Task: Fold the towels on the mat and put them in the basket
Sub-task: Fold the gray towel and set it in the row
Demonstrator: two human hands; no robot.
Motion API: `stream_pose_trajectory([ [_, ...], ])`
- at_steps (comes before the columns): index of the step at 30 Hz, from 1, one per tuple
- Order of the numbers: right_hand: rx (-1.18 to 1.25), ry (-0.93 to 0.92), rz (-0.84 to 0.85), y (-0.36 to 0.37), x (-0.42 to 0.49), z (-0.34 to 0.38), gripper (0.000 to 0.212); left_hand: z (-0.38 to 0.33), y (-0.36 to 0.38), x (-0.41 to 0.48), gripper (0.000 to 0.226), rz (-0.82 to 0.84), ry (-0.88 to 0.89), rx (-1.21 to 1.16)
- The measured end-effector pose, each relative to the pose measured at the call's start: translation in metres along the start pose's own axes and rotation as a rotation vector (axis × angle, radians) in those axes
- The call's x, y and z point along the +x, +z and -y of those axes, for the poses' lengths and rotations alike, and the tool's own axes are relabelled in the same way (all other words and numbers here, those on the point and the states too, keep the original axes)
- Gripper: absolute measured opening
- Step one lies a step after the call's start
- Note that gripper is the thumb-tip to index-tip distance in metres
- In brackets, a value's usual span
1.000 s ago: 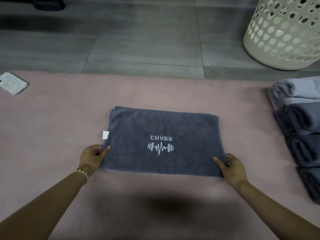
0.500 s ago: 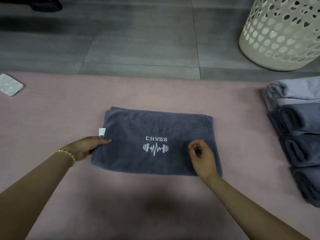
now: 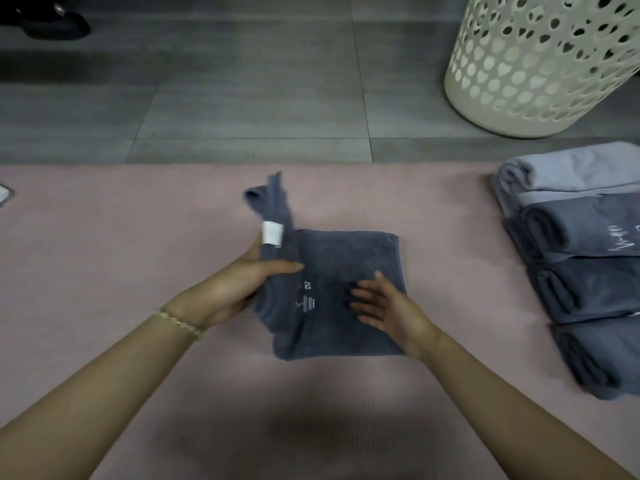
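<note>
Head cam, looking down at a pink mat (image 3: 104,254) with a dark grey towel (image 3: 346,258) lying roughly in the middle of it, right in front of the person.

The left hand (image 3: 239,289) grips the towel's left end. The thumb lies across the top of the cloth and the fingers are tucked underneath, so that end is bunched up and raised off the mat. It sticks up and away from the camera, with a little white tag (image 3: 272,232) showing just above the thumb. There's a thin beaded bracelet (image 3: 180,322) on that wrist.

The right hand (image 3: 384,306) is flat on the right part of the towel, fingers straight and spread, palm down, holding nothing. That half of the towel lies flat on the mat. A bit of white logo print (image 3: 304,299) peeks out between the two hands, partly swallowed by the fold.

Off to the right on the mat there's a stack of folded towels (image 3: 581,265), mostly dark grey with a lighter grey one at the far end, well apart from the one being handled. The cream basket (image 3: 540,71), full of cut-out holes, stands on the grey tiled floor (image 3: 242,98) past the mat's far edge, top right, near the stack. You can't see inside it from here.
</note>
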State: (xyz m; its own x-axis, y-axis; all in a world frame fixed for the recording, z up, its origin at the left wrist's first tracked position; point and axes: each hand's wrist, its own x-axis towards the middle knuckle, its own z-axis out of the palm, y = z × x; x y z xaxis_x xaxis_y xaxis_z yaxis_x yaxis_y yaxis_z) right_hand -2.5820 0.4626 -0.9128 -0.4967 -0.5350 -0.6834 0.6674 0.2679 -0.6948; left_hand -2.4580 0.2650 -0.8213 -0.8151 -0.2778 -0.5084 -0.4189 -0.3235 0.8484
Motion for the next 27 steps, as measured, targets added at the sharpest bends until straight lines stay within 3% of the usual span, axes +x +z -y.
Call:
stream_pose_trajectory([
  [3, 0.203, 0.057, -0.005, -0.017, 0.000, 0.014, 0.057, -0.001, 0.046, 0.010, 0.054, 0.153, -0.015, 0.033],
  [6, 0.124, 0.138, -0.062, -0.032, -0.001, 0.015, 0.063, 0.017, 0.054, 0.024, 0.047, -0.106, 0.098, 0.172],
  [8, -0.059, 0.134, -0.098, -0.032, 0.001, 0.009, 0.058, 0.046, 0.039, 0.034, 0.057, -0.219, 0.222, 0.570],
  [10, -0.151, 0.028, -0.193, -0.020, 0.003, 0.000, 0.043, 0.079, 0.021, 0.038, 0.078, -0.160, 0.231, 0.995],
  [12, -0.298, -0.150, -0.345, -0.005, 0.007, -0.009, 0.034, 0.108, 0.011, 0.044, 0.093, -0.113, 0.200, 1.192],
  [15, -0.534, -0.437, -0.453, 0.005, 0.004, -0.011, 0.015, 0.128, 0.016, 0.049, 0.092, -0.158, 0.233, 1.251],
  [17, -0.627, -0.539, -0.510, -0.002, 0.004, -0.006, 0.015, 0.131, 0.025, 0.053, 0.090, -0.198, 0.250, 1.272],
  [24, -0.797, -0.294, -0.573, -0.026, 0.009, -0.014, 0.021, 0.142, 0.033, 0.064, 0.075, -0.191, 0.201, 1.393],
  [27, -0.823, -0.246, -0.638, -0.027, 0.009, -0.017, 0.026, 0.143, 0.030, 0.067, 0.081, -0.206, 0.268, 1.151],
])
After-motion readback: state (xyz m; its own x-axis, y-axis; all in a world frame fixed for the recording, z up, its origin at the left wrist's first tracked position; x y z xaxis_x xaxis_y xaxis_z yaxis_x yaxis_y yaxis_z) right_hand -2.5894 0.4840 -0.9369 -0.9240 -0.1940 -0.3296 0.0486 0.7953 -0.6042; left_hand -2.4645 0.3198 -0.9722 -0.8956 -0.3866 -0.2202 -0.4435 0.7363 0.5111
